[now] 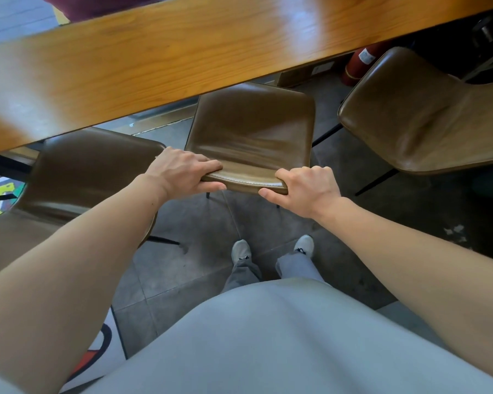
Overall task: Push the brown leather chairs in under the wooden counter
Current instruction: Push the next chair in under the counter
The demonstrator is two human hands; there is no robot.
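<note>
Below the near edge of the wooden counter (182, 52), middle chair (254, 129): you hold the top rim of its backrest with both hands.

- Left hand (182, 173), left corner of the rim: fingers pressed together and laid over the top, thumb under the near side, so the rim is pinched between them.
- Right hand (308, 189), right corner: fingers folded over the rim, thumb stretched along its near face.
- A hold at both corners looks deliberate. An even push should send the chair straight toward the counter rather than swinging it.
- The seat's far lip meets the counter's edge, and the rest lies on your side. Judged: this chair's push is barely begun.

Left chair (91, 166): tucked further under the counter, its seat front covered by the wood. Your left forearm crosses its back.

Right chair (424, 123): well out from the counter, turned at an angle, untouched. It likely needs squaring before it goes in.

Hard to make out:
- The middle chair's legs show only as thin dark stubs below the rim.
- Whatever stands beneath the counter ahead of the seat is hidden, so clearance is a guess.
- Your right fingertips sit beyond the rim, out of view.
- A red cylinder (359, 64) under the counter's far side is probably an extinguisher; its label is unreadable.
- The right chair is cut off by the frame edge.
</note>
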